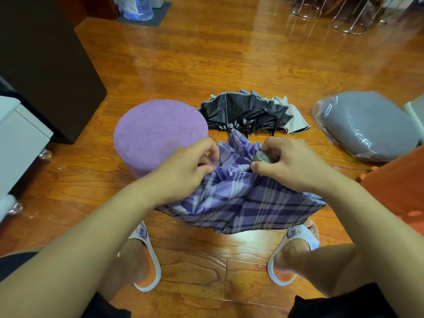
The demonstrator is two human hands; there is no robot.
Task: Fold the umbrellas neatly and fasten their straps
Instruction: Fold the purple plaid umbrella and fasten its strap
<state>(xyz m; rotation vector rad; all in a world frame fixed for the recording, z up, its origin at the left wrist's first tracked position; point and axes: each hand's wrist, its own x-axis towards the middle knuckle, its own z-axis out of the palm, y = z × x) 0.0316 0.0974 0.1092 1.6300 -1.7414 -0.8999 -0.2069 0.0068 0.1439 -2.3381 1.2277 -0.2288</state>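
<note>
Umbrellas: two, purple plaid umbrella (238,198) in hand, black umbrella (245,113) beyond | left hand (183,168) pinches plaid fabric | right hand (291,164) grips its handle end

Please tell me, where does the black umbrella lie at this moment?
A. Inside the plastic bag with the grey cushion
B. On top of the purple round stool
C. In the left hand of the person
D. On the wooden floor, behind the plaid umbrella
D: the black umbrella lies loosely collapsed on the wooden floor, beyond the plaid umbrella that both hands are holding.
</note>
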